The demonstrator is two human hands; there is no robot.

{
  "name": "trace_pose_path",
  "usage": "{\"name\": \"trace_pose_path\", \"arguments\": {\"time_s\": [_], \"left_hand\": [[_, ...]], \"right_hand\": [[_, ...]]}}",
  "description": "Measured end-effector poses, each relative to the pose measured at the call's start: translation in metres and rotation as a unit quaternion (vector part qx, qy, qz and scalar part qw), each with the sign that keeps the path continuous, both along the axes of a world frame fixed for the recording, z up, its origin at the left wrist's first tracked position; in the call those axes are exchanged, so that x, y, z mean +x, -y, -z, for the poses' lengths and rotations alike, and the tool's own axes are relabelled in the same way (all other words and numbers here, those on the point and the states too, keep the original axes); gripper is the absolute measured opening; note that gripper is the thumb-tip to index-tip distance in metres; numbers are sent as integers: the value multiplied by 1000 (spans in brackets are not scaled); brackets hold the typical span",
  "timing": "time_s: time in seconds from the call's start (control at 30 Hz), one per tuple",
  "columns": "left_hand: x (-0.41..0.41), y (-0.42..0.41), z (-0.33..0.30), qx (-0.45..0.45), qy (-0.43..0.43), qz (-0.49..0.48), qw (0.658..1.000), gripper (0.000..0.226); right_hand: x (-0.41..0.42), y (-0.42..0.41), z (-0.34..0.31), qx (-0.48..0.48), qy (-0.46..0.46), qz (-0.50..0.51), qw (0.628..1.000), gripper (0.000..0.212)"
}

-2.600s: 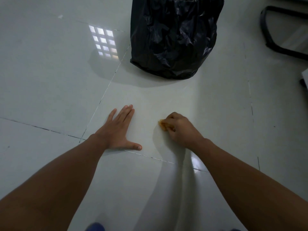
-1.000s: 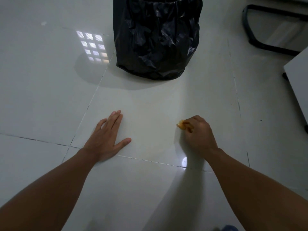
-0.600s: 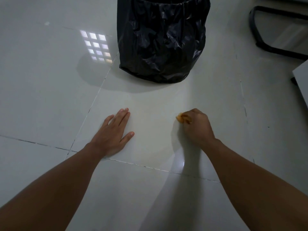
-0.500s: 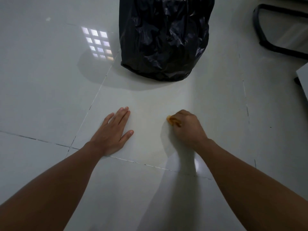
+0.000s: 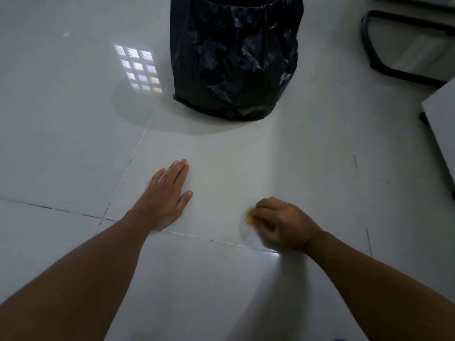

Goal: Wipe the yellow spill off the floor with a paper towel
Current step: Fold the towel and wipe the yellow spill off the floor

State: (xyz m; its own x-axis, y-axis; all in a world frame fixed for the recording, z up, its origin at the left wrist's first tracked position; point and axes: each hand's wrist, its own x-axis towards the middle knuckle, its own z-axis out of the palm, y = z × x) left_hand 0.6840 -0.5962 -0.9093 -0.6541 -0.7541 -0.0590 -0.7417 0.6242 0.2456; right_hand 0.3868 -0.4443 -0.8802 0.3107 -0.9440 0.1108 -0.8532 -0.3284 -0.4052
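My right hand point(image 5: 283, 223) is closed around a crumpled paper towel point(image 5: 250, 218), stained yellow-orange, and presses it onto the white tiled floor point(image 5: 221, 163) near a grout line. Only a small edge of the towel shows past my fingers, and the hand is blurred. My left hand point(image 5: 165, 193) lies flat on the floor to the left, palm down, fingers together, holding nothing. I can make out no clear yellow spill on the tile between my hands; at most a faint tint shows ahead of them.
A bin lined with a black plastic bag point(image 5: 234, 57) stands on the floor straight ahead. A black chair base point(image 5: 398, 70) is at the far right, and a grey furniture panel point(image 5: 440, 124) juts in at the right edge.
My right hand has dragged the stained towel back toward me and slightly right, down to the grout line. My left hand stays planted in the same spot.
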Motion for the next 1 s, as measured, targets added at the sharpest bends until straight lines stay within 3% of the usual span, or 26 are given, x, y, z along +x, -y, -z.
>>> {"name": "trace_pose_path", "arguments": {"time_s": [0.07, 0.13, 0.33, 0.4, 0.57, 0.63, 0.77, 1.0], "left_hand": [[0, 0, 0, -1, 1, 3, 1000, 77], [0, 0, 0, -6, -3, 2, 1000, 77], [-1, -1, 0, -10, -2, -4, 1000, 76], [1, 0, 0, -25, 3, -4, 1000, 75], [5, -1, 3, -44, 9, -33, 998, 73], [5, 0, 4, -45, 9, -34, 998, 73], [5, -1, 2, -43, 6, -37, 998, 71], [4, -2, 0, -35, -7, -40, 999, 71]], "right_hand": [[-27, -1, -1, -35, 0, 117, 993, 19], [-31, -6, -1, -51, -15, 148, 988, 18], [40, -10, 9, -26, 44, 41, 998, 17], [41, 5, 9, -29, 45, 50, 997, 19], [-1, 28, 0, -37, 69, 273, 959, 17], [-11, 35, -2, -22, 87, 313, 946, 17], [-13, 70, -1, -16, 90, 307, 947, 19], [32, 141, 3, -17, 57, 195, 979, 21]]}}
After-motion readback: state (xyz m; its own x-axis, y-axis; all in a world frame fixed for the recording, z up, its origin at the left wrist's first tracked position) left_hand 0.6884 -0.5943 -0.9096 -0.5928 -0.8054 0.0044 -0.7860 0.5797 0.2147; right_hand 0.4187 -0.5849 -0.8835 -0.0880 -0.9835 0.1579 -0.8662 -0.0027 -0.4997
